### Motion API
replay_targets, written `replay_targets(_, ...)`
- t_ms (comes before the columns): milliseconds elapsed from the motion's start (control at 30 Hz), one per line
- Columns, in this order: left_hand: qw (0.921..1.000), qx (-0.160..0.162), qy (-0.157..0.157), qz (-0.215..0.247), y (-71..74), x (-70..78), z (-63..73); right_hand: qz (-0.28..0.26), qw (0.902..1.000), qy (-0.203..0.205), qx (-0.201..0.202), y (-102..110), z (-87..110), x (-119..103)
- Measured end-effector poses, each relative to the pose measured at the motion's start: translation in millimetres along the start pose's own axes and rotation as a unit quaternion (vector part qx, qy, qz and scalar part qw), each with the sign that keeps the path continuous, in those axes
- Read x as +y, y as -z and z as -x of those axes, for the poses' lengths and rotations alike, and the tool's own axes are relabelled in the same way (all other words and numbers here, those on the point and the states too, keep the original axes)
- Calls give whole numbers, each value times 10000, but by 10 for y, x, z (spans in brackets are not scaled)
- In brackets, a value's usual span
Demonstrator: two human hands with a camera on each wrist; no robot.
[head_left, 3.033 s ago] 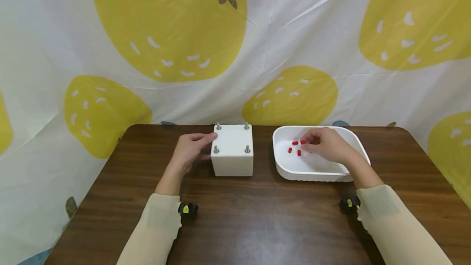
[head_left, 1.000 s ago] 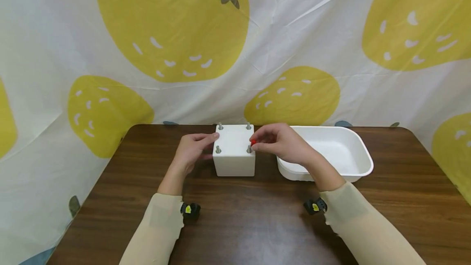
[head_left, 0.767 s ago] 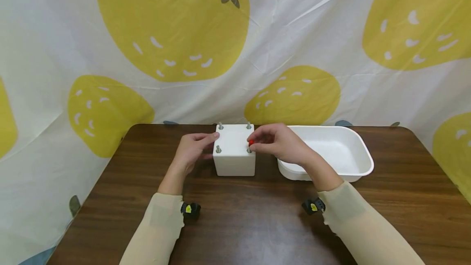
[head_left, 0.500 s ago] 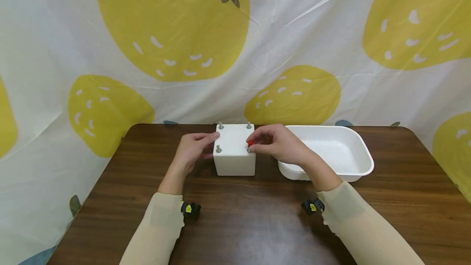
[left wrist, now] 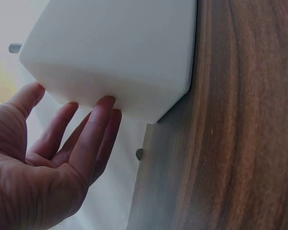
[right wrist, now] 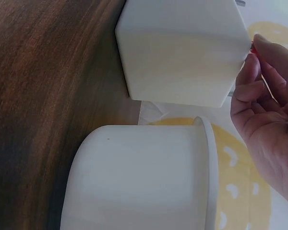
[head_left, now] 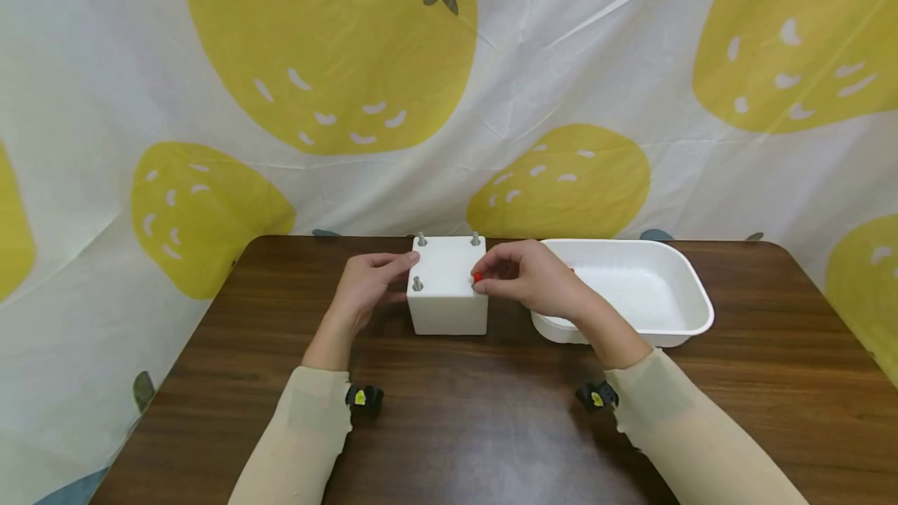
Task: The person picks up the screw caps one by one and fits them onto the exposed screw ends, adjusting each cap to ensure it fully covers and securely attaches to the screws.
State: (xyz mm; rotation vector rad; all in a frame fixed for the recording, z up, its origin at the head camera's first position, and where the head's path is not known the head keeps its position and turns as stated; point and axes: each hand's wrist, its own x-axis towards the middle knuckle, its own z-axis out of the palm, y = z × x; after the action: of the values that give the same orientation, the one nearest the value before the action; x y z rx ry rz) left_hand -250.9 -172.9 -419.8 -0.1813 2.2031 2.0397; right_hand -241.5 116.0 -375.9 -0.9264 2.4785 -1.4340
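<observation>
A white block [head_left: 447, 267] stands on the table with upright metal threaded studs, such as the front-left stud [head_left: 417, 284], at its top corners. My left hand [head_left: 365, 283] steadies it from the left, thumb at the top edge. In the left wrist view its fairly straight fingertips [left wrist: 105, 101] touch the side. My right hand [head_left: 536, 279] pinches a small red cap [head_left: 478, 277] between thumb and fingers at the front-right corner, where the fingers and cap hide most of the stud. In the right wrist view only a sliver of red shows between the fingertips.
A white tray [head_left: 691, 326] stands to the right of the block, partly behind my right hand and forearm. A bit of red [head_left: 571, 270] shows inside it beside the hand. A fruit-print cloth [head_left: 561, 61] hangs behind the brown wooden table [head_left: 463, 411].
My right hand has left the tray, carried a red cap left to the block's front-right stud, and lowered slightly there. The left hand has stayed against the block.
</observation>
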Motion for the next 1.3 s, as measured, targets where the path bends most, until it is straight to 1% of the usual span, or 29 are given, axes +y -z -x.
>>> replay_targets(333,10000,-38,-18,-34,-8,5,16,77,9999,80,80,-25,12,16)
replay_targets(700,10000,9,43,-65,-8,-1,7,-48,9998,-28,196,-65,11,26)
replay_targets(900,9999,38,68,-88,6,8,18,-77,9997,-93,211,-84,0,49)
replay_targets(1067,9999,19,64,-81,13,14,30,-143,9996,-147,197,-82,12,27)
replay_targets(1300,10000,0,62,-76,12,9,28,-134,9997,-97,177,-46,38,32)
